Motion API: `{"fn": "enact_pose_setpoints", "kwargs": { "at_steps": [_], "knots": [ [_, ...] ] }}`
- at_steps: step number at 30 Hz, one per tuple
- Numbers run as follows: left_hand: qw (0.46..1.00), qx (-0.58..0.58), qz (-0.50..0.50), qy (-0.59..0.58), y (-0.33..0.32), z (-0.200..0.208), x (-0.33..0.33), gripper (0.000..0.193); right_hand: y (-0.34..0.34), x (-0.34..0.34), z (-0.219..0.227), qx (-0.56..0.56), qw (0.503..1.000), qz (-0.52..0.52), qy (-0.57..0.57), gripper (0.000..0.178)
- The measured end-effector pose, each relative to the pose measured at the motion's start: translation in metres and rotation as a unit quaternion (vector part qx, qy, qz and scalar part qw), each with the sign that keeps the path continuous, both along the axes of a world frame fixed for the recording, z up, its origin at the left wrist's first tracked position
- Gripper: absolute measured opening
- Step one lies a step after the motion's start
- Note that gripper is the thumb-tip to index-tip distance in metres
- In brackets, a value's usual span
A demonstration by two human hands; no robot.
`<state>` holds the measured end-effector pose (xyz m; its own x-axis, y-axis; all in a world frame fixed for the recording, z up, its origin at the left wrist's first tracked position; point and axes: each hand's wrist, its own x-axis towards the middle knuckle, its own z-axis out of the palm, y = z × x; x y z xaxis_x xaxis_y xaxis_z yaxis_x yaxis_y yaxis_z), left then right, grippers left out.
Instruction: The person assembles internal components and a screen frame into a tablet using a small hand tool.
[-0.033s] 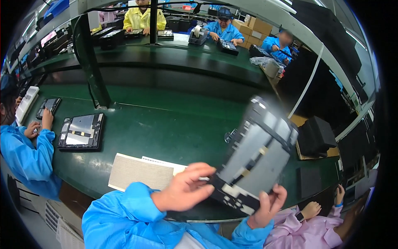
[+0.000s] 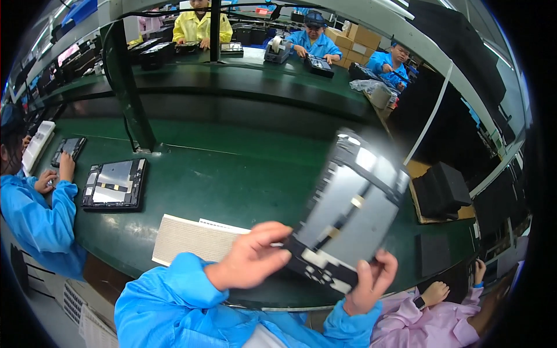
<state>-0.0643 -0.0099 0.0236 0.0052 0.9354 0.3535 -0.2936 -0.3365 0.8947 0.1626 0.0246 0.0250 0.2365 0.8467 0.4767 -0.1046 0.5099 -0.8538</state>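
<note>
A long green workbench (image 2: pixel 232 168) spans the view, a dark green post (image 2: pixel 130 98) rising from it on the left. At the bench's left end sits a co-worker in blue (image 2: pixel 43 220); on the near right, partly cut off, is another in pink (image 2: pixel 429 327). A stack of black blocks (image 2: pixel 444 188) stands on cardboard at the right, and nearer lies a flat black slab (image 2: pixel 432 255). The open-backed tablet (image 2: pixel 371 214) is held up, tilted, above the bench's near side, its silver inner plate facing the wearer. A similar second tablet (image 2: pixel 122 174) lies flat well to its left, and between them rests a beige ribbed sheet (image 2: pixel 191 240). The right hand (image 2: pixel 371 284) pinches the held tablet's lower right corner, thumb in front. The left hand (image 2: pixel 252 258) is at the lower left corner, thumb and fingers curved toward each other; I cannot tell whether they grip it. A dark strip (image 2: pixel 342 220) with pale tabs crosses the silver plate.
</note>
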Motion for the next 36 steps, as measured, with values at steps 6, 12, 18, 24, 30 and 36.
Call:
{"fn": "enact_pose_setpoints", "kwargs": {
  "at_steps": [6, 12, 18, 24, 30, 36],
  "knots": [
    [0.966, -0.195, 0.150, -0.081, 0.002, -0.018, -0.062, 0.032, 0.063, -0.082, -0.013, -0.002, 0.979, 0.116, -0.171, 0.020],
    [0.932, -0.214, 0.256, 0.139, 0.011, -0.042, -0.087, 0.027, 0.092, -0.107, -0.049, 0.001, 0.937, 0.151, -0.314, 0.012],
    [0.841, 0.012, 0.340, 0.421, 0.005, -0.036, -0.086, 0.034, 0.078, -0.085, -0.026, -0.070, 0.947, 0.239, -0.203, 0.017],
    [0.846, -0.001, 0.252, 0.470, 0.004, -0.035, -0.080, 0.044, 0.044, -0.054, -0.026, -0.277, 0.890, 0.363, 0.019, 0.024],
    [0.829, 0.002, 0.246, 0.503, 0.001, -0.040, -0.078, 0.049, 0.024, -0.094, -0.029, -0.284, 0.851, 0.430, -0.098, 0.014],
    [0.818, -0.024, 0.231, 0.527, 0.000, -0.031, -0.074, 0.056, 0.027, -0.091, -0.037, -0.314, 0.842, 0.425, -0.105, 0.014]
  ]
}}
